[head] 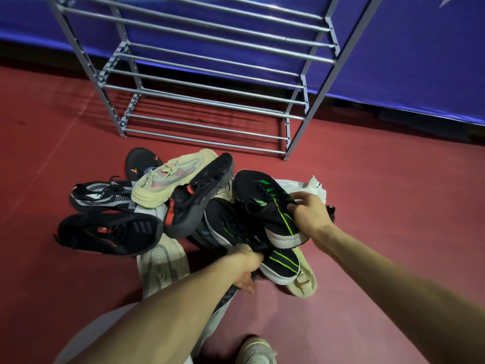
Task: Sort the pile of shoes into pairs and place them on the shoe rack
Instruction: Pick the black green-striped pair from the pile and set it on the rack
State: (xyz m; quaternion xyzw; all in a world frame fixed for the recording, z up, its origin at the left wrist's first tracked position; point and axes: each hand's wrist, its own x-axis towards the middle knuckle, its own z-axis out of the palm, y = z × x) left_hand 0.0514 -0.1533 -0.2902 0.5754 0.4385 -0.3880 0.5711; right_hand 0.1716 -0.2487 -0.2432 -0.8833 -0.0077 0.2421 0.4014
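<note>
Head view. Step in hand, as I judge it: extraction of the first matched pair from the pile (pixel 183 206). My right hand (pixel 311 215) is curled round the heel collar of a black shoe with green stripes (pixel 265 198), toe pointing away from the hand toward the shoe rack (pixel 210 101). My left hand (pixel 248 269) grips a second black shoe with green lines (pixel 282 265) at its opening; the fingertips are buried in the shoe, so how deep the grip goes is hidden.

Both shoes show black knit uppers, white midsoles and bright green accents; they appear to be mates. The right-hand shoe overlaps the left-hand one and rests on other shoes.

Location: the pile lies on the red floor (pixel 393 232), directly ahead of both hands. To the left of my left hand lie a black shoe with a red mark (pixel 110 232) and a cream trainer (pixel 173 177). Beyond the right hand, white plastic (pixel 315 187) shows under the pile.

Next move requires: lift both shoes free without dragging neighbours by their laces, align toes, then carry forward to a rack tier. No shoe is seen on the rack's visible bars.
</note>
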